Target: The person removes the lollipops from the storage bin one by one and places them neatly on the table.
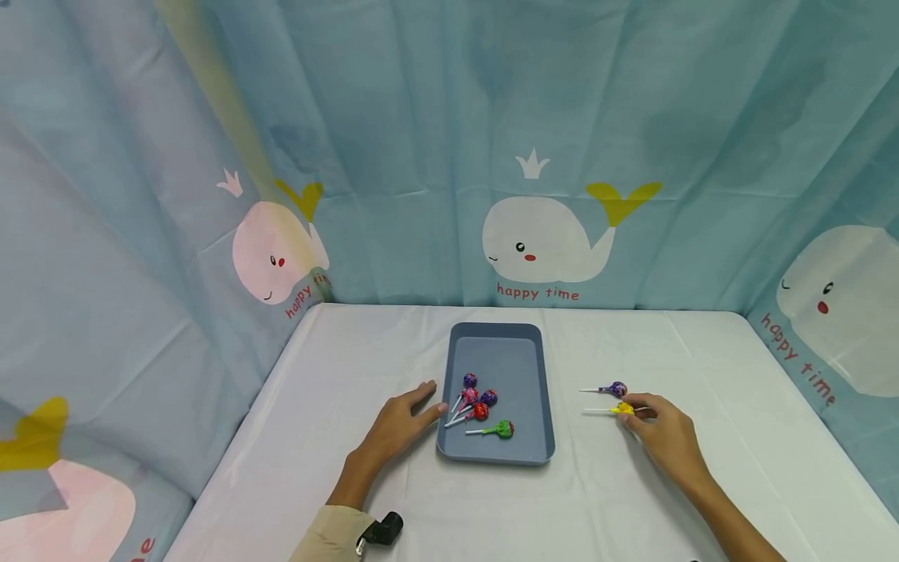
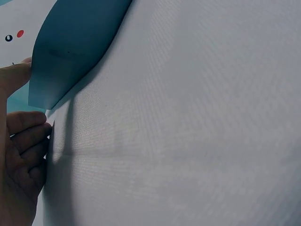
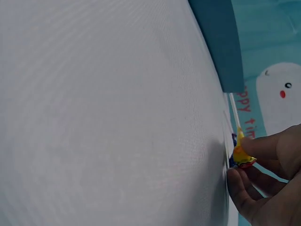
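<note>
Left hand (image 1: pixel 396 429): fingers loosely bent, thumb at the side of the grey tray (image 1: pixel 520 441), apparently to steady it; right hand (image 1: pixel 663 439): thumb and fingers pinching the yellow lollipop (image 1: pixel 623 408) by its head, right of the tray, probably the surest hold; head view: five lollipops (image 1: pixel 481 411) inside the tray, hidden from both wrist views.
</note>
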`<state>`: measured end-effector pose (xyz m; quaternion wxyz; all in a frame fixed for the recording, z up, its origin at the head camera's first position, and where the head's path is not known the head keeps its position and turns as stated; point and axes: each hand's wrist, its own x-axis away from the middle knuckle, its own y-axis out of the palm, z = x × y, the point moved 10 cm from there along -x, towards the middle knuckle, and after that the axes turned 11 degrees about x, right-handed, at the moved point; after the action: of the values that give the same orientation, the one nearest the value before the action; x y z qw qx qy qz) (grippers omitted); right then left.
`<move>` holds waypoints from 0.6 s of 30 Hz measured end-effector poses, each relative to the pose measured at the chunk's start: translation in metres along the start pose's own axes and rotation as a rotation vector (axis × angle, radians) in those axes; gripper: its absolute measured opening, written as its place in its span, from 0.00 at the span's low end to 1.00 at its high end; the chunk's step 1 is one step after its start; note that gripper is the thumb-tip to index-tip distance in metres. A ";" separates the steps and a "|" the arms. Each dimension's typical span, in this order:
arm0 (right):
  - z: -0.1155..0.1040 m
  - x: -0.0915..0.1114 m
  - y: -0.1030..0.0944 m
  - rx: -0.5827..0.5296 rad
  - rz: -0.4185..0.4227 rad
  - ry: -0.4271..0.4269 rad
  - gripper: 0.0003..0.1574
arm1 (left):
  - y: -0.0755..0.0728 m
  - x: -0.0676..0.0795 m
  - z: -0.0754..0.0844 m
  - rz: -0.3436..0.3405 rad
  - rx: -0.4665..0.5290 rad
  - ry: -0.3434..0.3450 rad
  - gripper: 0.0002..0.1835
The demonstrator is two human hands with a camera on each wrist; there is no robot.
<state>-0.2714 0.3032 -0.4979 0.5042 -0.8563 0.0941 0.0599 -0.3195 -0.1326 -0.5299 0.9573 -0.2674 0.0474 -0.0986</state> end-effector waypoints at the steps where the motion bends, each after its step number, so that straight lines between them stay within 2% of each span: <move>1: 0.001 0.000 0.001 -0.003 -0.010 0.009 0.19 | 0.000 0.000 0.000 0.001 0.001 0.002 0.41; 14: 0.006 -0.005 0.007 -0.015 -0.063 0.043 0.21 | 0.000 0.000 -0.003 -0.004 0.015 -0.002 0.41; 18: 0.006 -0.005 0.007 -0.007 -0.054 0.043 0.21 | 0.000 0.000 -0.001 -0.005 0.007 -0.006 0.41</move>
<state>-0.2777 0.3057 -0.5059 0.5007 -0.8613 0.0817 0.0280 -0.3194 -0.1330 -0.5305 0.9582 -0.2644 0.0434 -0.1005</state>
